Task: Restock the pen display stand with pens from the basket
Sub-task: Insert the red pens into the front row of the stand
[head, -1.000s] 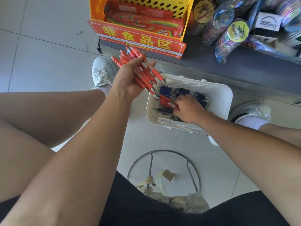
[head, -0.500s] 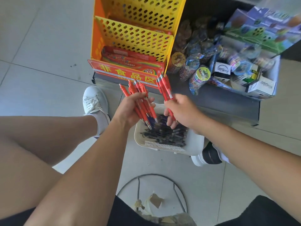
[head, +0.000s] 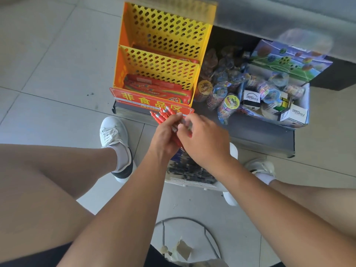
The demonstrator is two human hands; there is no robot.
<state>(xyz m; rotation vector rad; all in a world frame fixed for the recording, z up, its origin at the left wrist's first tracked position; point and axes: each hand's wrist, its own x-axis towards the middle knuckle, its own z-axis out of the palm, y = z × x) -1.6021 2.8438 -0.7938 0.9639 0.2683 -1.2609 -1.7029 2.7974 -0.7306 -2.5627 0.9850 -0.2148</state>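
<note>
Pale grey tile floor [head: 48,54] on the left, yellow perforated stand [head: 165,31] on a low dark shelf [head: 260,135], toy box [head: 289,105] to its right, and out front the left hand [head: 163,137] and right hand [head: 204,139] both grip one bunch of red, silver-tipped pens [head: 162,115] just above the white basket [head: 188,183] of dark pens.

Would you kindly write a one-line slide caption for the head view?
Left hand and right hand grip red pens above the basket, before the yellow rack.
</note>
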